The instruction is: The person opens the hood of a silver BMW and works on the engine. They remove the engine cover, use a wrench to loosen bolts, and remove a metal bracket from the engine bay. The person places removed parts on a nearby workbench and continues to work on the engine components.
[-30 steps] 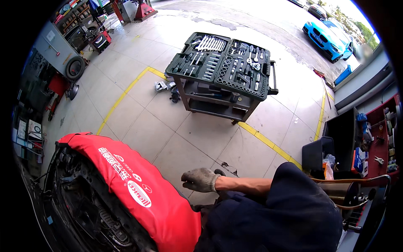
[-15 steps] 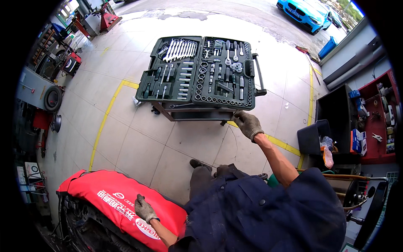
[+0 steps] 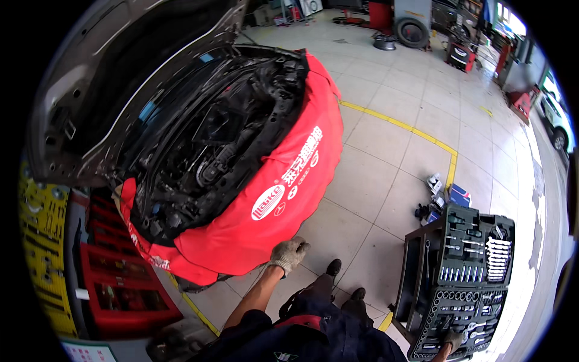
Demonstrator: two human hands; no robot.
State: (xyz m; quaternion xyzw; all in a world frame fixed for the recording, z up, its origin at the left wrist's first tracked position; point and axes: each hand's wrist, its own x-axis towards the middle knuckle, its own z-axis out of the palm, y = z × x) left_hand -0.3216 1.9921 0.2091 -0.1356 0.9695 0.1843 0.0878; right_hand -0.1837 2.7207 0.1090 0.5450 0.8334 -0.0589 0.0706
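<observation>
My left hand (image 3: 289, 254), in a grey knitted glove, hangs beside the edge of a red fender cover (image 3: 325, 130). Its fingers are curled closed, and nothing shows in them. The cover drapes over the front of a car whose engine bay (image 3: 211, 130) lies exposed. At the lower right, my right hand (image 3: 453, 339), also gloved, reaches over an open dark green tool case (image 3: 443, 288), close to the ratchets (image 3: 476, 329). Its fingers are too small and partly hidden to show a grip. Combination wrenches (image 3: 498, 259) and rows of sockets (image 3: 457, 295) fill the case.
The tool case rests on a metal cart (image 3: 415, 274). The raised hood (image 3: 132, 54) stands at upper left. A red cabinet (image 3: 123, 289) and yellow tool board (image 3: 42, 241) are at the left. Small boxes (image 3: 459, 195) lie behind the cart; a tire (image 3: 412, 32) stands farther back.
The view has swung left, bringing the engine bay and raised hood into sight. The tool case now appears at lower right, with my right hand over it. My left hand is off the red cover's top.
</observation>
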